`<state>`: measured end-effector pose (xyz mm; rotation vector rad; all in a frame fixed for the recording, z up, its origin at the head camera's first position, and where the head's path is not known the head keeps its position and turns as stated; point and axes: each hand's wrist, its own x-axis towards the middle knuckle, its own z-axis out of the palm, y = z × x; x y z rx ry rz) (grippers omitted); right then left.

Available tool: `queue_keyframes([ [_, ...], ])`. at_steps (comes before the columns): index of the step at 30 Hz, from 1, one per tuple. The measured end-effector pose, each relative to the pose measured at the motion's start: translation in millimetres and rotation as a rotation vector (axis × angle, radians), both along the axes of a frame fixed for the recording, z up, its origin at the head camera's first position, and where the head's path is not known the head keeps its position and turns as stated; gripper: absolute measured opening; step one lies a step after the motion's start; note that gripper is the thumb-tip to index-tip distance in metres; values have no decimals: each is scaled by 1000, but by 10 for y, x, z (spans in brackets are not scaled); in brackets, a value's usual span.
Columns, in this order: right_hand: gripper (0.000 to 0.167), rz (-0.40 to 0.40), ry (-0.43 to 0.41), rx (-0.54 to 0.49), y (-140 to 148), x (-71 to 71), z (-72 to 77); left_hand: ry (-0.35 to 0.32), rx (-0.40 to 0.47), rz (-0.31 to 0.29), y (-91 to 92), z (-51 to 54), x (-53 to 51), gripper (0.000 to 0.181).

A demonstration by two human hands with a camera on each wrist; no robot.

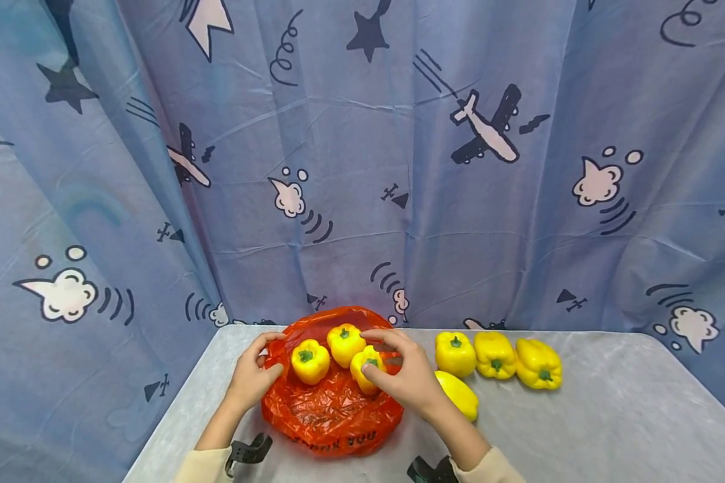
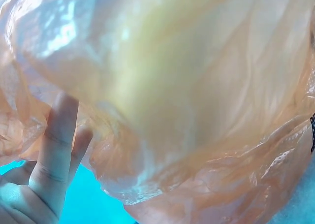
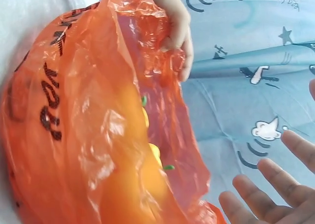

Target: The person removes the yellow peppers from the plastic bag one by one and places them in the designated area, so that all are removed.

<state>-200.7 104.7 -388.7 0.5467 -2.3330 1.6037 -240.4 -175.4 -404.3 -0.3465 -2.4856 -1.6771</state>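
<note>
A red plastic bag [image 1: 332,416] with dark lettering stands with its mouth open on the table. Inside lie three yellow bell peppers with green stems: one at left [image 1: 310,362], one at the back [image 1: 345,343] and one at right [image 1: 367,370]. My left hand [image 1: 255,373] holds the bag's left rim, thumb on the inner side; the left wrist view shows its fingers against the film. Over the bag's right side is my right hand [image 1: 407,372], its thumb in front of the right pepper. In the right wrist view its fingers [image 3: 283,184] are spread and apart from the bag.
Right of the bag, three more yellow bell peppers [image 1: 495,355] stand in a row on the grey-white table [image 1: 610,416]. A smooth yellow thing [image 1: 459,396], partly hidden by my right hand, lies in front of them. A blue patterned curtain [image 1: 350,154] hangs behind.
</note>
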Motion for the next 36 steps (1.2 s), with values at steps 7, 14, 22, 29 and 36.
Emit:
queue_keyframes([
  [7, 39, -37, -37, 50, -140, -129, -80, -4, 4, 4, -1, -2, -5, 44],
  [14, 41, -104, 8, 143, -145, -226, -253, -18, 9, 3, -7, -47, -39, 44],
  [22, 43, -204, 52, 210, -143, -300, -412, -9, 18, 12, -91, -314, -215, 48],
  [29, 42, -254, 60, 258, -169, -376, -537, 13, 31, 3, -99, -332, -229, 47],
  [36, 42, -283, 13, 307, -211, -431, -624, 11, 8, 15, -98, -338, -224, 48],
])
